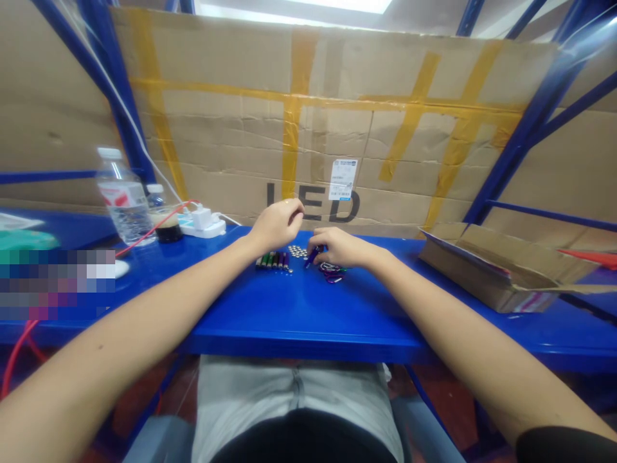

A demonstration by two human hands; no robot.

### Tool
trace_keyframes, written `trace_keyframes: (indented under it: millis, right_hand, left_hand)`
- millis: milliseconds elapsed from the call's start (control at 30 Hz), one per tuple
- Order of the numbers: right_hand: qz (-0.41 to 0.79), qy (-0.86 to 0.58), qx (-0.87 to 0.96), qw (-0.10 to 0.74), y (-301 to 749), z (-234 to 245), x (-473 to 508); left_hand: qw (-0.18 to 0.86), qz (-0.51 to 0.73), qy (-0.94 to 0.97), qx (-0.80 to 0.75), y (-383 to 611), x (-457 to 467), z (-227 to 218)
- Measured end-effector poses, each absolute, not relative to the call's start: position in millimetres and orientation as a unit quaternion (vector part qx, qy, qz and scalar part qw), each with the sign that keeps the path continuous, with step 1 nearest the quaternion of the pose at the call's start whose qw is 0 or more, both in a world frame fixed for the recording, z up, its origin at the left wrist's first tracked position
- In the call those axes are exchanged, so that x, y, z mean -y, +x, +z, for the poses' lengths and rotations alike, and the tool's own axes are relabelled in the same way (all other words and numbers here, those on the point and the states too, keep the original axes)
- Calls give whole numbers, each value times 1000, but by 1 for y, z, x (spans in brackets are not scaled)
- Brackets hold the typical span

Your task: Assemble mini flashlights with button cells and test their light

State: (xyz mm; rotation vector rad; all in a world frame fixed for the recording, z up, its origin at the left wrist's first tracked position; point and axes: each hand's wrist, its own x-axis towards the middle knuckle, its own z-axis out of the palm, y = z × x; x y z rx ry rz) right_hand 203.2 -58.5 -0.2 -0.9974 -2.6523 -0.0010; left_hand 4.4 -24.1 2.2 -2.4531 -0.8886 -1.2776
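Observation:
Both my arms reach out over a blue table (299,308). My left hand (277,224) hovers with its fingers curled in a pinch, just above a row of small coloured cylinders (272,260); whatever it holds is too small to make out. My right hand (337,247) is closed on a small purple cylinder (312,256), beside a cluster of small silver button cells (297,251). A little heap of purple clips or rings (332,273) lies under my right wrist.
An open cardboard box (496,270) lies at the right. A water bottle (123,199), a small dark jar (166,222) and a white power strip (202,222) with a red cable stand at the left. A taped cardboard wall marked LED closes the back.

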Motion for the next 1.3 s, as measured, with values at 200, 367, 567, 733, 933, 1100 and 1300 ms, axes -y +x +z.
trace_keyframes:
  millis: [200,367,567,733,933,1100,1300]
  right_hand:
    - [43,-386,907,159,209,2,56]
    - [17,-423,879,218,225,4,42]
    - [72,-428,873,221,233,-1,31]
    - [123,-399,887,199,230,-5,31]
    - [179,-392,870,238,234,-6,26]
    - [192,-375,865,271,234,-5,26]
    - [201,-351,870,282,226,-4,31]
  left_hand:
    - [-26,-222,-926,305,-4,29,15]
    - [-122,36,-934,335,-8,34,18]
    - [-104,73,-927,353,-2,34,11]
    - [-99,65,-927,356,0,40,13]
    - [-80,-89,-939,322,-1,38,13]
    - [14,-280,-930,237,1,34,13]
    - [107,-311,-926,186,8,40,11]
